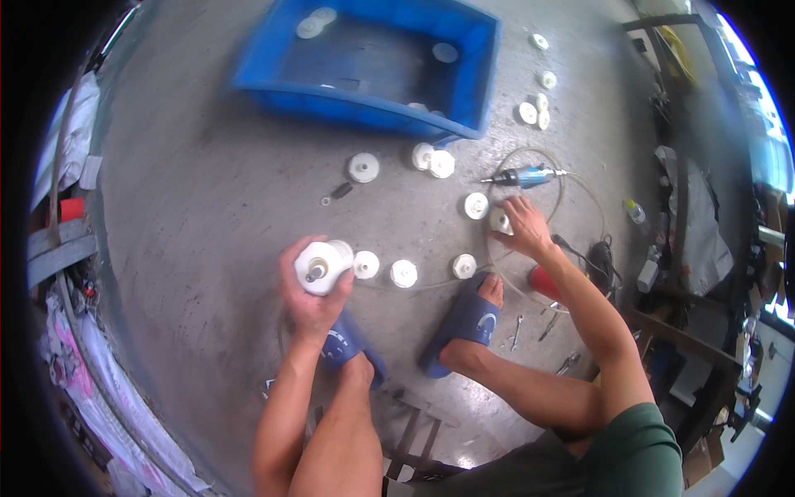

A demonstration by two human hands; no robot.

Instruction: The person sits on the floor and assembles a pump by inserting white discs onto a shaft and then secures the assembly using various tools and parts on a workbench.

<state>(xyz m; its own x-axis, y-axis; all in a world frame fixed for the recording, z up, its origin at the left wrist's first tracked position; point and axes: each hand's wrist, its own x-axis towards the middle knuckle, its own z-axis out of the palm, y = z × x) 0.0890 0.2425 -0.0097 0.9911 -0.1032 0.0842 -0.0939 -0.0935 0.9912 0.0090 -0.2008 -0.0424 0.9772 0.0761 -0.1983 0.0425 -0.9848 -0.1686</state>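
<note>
My left hand [311, 311] is wrapped round a large white plastic part [308, 277] with a metal shaft standing up from its middle. Another white disc edge shows behind it. Off to the right, my right hand [527, 229] has its fingers closed on a smaller white round plastic part [500, 221], low over the floor. Beside that hand lies a white disc [476, 205]. Between my hands are several more white discs with hubs, one [404, 273] near the middle and another [464, 266] by my right sandal.
A blue crate [373, 112] with a few white discs inside stands ahead. A blue air tool [523, 177] lies on the floor with its looped hose [604, 224]. More white discs [527, 113] sit right of the crate. A red object [544, 283] and a wrench [517, 331] lie near my right foot.
</note>
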